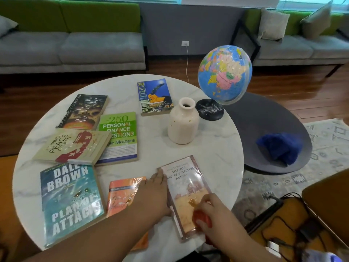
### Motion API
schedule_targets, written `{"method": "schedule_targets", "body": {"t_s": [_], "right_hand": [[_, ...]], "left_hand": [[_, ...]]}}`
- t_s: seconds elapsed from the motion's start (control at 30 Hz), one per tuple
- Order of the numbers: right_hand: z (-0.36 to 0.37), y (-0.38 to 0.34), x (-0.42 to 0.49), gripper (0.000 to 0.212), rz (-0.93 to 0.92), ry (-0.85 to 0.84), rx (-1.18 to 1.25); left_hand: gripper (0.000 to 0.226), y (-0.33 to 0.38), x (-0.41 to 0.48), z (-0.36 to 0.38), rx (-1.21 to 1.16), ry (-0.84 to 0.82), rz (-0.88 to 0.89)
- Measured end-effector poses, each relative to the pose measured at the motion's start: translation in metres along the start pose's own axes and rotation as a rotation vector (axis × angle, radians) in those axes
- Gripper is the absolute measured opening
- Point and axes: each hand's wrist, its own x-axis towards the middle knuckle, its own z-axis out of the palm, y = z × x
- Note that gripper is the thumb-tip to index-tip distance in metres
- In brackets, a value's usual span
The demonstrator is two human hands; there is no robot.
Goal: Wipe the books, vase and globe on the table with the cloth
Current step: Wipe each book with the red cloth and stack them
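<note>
Several books lie flat on the round white marble table [217,148]. My left hand [153,195] rests on the left edge of the brown detective-agency book [187,188], its fingers lying along that edge. My right hand [213,214] grips a bunched red-orange cloth [203,220] and presses it on that book's lower cover. An orange book [120,195] lies partly under my left forearm. The cream vase [183,123] stands upright mid-table. The globe [224,74] on its black base [209,110] stands at the far right edge.
A lower dark grey table [268,118] to the right holds a crumpled blue cloth [279,146]. Other books include Dale Brown [69,203], a green finance book [119,137], Filipino Peace Women [71,146] and World Literature [154,95]. Sofas stand behind; cables lie at lower right.
</note>
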Motion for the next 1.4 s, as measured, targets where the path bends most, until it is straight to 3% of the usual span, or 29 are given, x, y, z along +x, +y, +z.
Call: {"method": "schedule_targets", "body": {"t_s": [0.17,0.3,0.43,0.57,0.7,0.83,0.97,1.1,1.23,1.4], "right_hand": [[0.012,0.004,0.009,0.019,0.074,0.174,0.005],[0.013,0.005,0.008,0.025,-0.045,0.014,-0.028],[0.009,0.014,0.016,0.025,0.058,0.145,0.049],[0.011,0.009,0.017,0.028,-0.062,-0.011,0.018],[0.010,0.010,0.024,0.027,0.025,0.104,0.036],[0.011,0.005,0.019,0.033,-0.099,-0.045,-0.020],[0.006,0.002,0.023,0.029,-0.002,0.105,-0.005],[0.011,-0.002,0.017,0.034,-0.129,-0.040,-0.025],[0.011,0.006,0.028,0.031,-0.055,0.142,-0.067],[0.016,0.009,0.018,0.032,-0.233,-0.029,-0.111]], "left_hand": [[0.123,0.003,0.000,0.004,-0.055,0.000,-0.015],[0.122,0.004,-0.001,0.005,-0.037,-0.010,-0.019],[0.120,0.005,0.001,0.002,0.026,-0.016,-0.025],[0.119,0.006,0.001,0.001,0.069,-0.035,-0.024],[0.118,0.007,0.002,-0.001,0.084,-0.037,-0.025],[0.118,0.007,0.001,-0.001,0.088,-0.050,-0.027],[0.118,0.007,0.002,-0.001,0.072,-0.042,-0.028],[0.119,0.006,0.000,0.000,0.056,-0.052,-0.028],[0.118,0.006,0.000,-0.001,0.052,-0.039,-0.024],[0.119,0.006,-0.001,0.000,0.044,-0.048,-0.025]]}}
